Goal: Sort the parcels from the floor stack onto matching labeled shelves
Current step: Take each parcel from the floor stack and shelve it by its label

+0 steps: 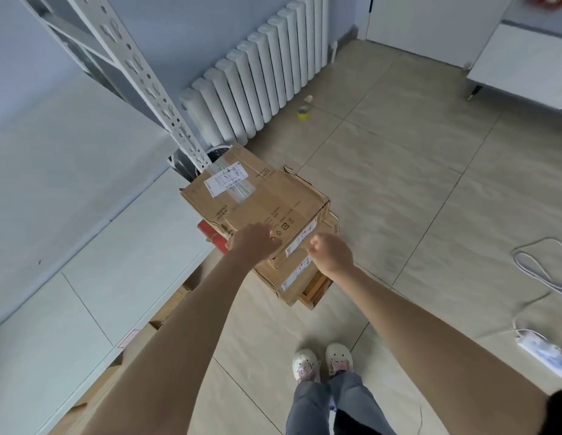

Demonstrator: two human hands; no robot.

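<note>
Head view looks down on a stack of cardboard parcels (273, 233) resting on the tiled floor (398, 189), just beside the foot of a white perforated shelf upright (154, 89). The top parcel (257, 196) is a flat brown box with a white shipping label (226, 180) near its far corner and clear tape along its seam. Beneath it lie more cardboard boxes with white labels on their near edges, and a red box (210, 235) pokes out on the left side of the stack.

Both bare arms reach forward over the stack. The left hand (254, 243) is over the near edge of the top parcel, back of the hand up; its fingers are hidden from view, so whether they grip the box cannot be told. The right hand (331, 252) hangs at the near right corner of the stack with fingers curled loosely inward, holding nothing visible.

A white shelf board (100, 246) fills the left of the frame, with cardboard showing below its edge. A white radiator (257, 73) stands against the blue wall, and a yellow tape roll (303, 112) lies on the floor near it. A white cable (537, 265) and a power strip (540, 350) lie at the right. The person's pale shoes (322, 362) stand together below.
</note>
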